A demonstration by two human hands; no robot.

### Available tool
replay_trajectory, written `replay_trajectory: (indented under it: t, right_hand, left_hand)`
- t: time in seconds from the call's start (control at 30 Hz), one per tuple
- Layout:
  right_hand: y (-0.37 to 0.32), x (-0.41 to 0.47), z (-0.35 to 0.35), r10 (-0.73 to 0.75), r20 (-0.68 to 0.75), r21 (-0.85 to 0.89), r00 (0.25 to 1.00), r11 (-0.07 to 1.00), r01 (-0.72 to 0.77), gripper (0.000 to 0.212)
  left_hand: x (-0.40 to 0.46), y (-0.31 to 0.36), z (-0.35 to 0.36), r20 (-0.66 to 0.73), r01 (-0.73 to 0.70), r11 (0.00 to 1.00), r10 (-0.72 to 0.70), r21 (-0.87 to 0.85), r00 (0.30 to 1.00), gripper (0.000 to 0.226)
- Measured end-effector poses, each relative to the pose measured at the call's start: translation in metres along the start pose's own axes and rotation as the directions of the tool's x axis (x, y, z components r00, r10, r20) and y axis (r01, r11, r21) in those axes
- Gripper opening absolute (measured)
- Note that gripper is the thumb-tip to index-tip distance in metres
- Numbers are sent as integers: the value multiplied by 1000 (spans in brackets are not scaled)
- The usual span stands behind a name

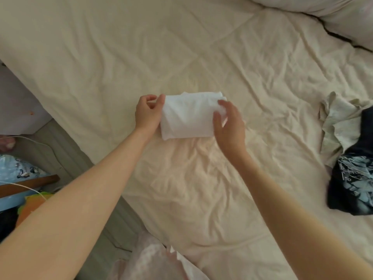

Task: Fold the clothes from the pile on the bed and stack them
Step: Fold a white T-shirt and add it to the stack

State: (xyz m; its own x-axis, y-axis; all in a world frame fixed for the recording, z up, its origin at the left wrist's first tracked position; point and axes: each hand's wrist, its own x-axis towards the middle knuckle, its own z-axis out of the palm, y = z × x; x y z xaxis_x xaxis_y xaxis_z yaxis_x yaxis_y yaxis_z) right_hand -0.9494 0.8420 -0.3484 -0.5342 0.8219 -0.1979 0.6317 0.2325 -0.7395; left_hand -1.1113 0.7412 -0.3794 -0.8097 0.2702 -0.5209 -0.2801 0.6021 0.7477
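One folded white garment [187, 116] lies mid-bed; right of it, two loose garments: one beige [335, 122], one black [353, 178]. Two hands.

I see my two bare forearms, no sleeves, watch or rings on either. My left hand [148, 113] and right hand [229, 126] wear no gloves. Pale pink patterned clothing [153, 261] covers my front.

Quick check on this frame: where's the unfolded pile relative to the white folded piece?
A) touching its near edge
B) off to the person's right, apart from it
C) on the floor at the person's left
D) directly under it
B: the pile, a beige piece and a dark printed one, lies near the frame's right edge, with bare sheet between it and the white folded piece, which the left hand and right hand hold.
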Motion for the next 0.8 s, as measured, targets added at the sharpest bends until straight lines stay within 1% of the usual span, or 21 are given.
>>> replay_trajectory:
  t: [0.03, 0.07, 0.1, 0.17, 0.2, 0.27, 0.33, 0.37, 0.4, 0.47, 0.53, 0.57, 0.6, 0.63, 0.67, 0.7, 0.73, 0.77, 0.8]
  right_hand:
    - [8, -11, 5, -121, 73, -142, 990, 981, 130, 40]
    - [16, -19, 10, -205, 151, -257, 967, 937, 239, 45]
    - [24, -24, 15, -257, 212, -345, 943, 883, 318, 50]
    - [35, -25, 25, -301, 273, -457, 914, 795, 398, 56]
    - [39, -21, 29, -296, 297, -499, 908, 763, 412, 57]
    - [47, -10, 34, -232, 384, -577, 894, 695, 429, 61]
    - [56, -2, 37, -158, 467, -640, 870, 618, 456, 64]
    - [59, 0, 37, -144, 486, -655, 862, 593, 468, 66]
    - [59, 1, 37, -132, 500, -659, 856, 583, 475, 68]
    - [56, 9, 35, -101, 519, -655, 849, 591, 471, 72]
    - [51, 10, 33, -94, 542, -595, 835, 659, 460, 71]
    - [48, 8, 31, -124, 531, -507, 838, 747, 431, 65]
    - [45, 6, 28, -173, 468, -365, 866, 855, 368, 53]
    - [43, 3, 25, -207, 341, -198, 917, 937, 286, 38]
    - [43, 1, 20, -183, 180, -61, 967, 979, 196, 27]
    - [42, 2, 16, -95, 44, 41, 994, 995, 94, 22]
    - [41, 8, 13, 37, -33, 111, 999, 993, -33, 24]
    - [41, 15, 12, 194, -53, 161, 980, 970, -183, 30]
    - [41, 25, 11, 349, -21, 210, 937, 918, -337, 38]
  left_hand:
    - [-8, -6, 1, 2, -25, 999, 25, 28, 1000, 41]
    - [-16, -13, 2, -1, -48, 997, 48, 52, 999, 43]
    - [-22, -18, 3, -3, -59, 996, 59, 72, 998, 44]
    - [-27, -27, 5, 8, -75, 989, 75, 129, 997, 46]
    - [-26, -31, 7, 5, -92, 979, 93, 184, 996, 47]
    - [-22, -36, 8, -29, -103, 938, 119, 330, 992, 53]
    - [-17, -36, 11, -45, -66, 891, 96, 449, 994, 55]
    - [-14, -35, 13, -45, -46, 873, 77, 486, 996, 55]
    - [-10, -33, 14, -47, -23, 860, 55, 510, 997, 54]
    - [1, -23, 19, -29, 15, 862, 0, 506, 1000, 51]
    - [4, -22, 17, -4, 37, 896, -39, 443, 999, 47]
    - [4, -23, 15, 6, 47, 919, -54, 390, 999, 45]
    - [3, -25, 12, 16, 61, 942, -70, 329, 997, 44]
    - [1, -28, 9, 31, 81, 963, -92, 259, 995, 42]
    - [-1, -29, 6, 54, 103, 976, -115, 190, 992, 39]
    - [-2, -28, 3, 80, 127, 984, -138, 125, 987, 35]
    - [-2, -26, 1, 104, 151, 986, -158, 68, 982, 30]
    - [-2, -24, 0, 125, 176, 984, -178, 22, 976, 27]
    - [-2, -22, -1, 146, 198, 980, -194, -13, 970, 26]
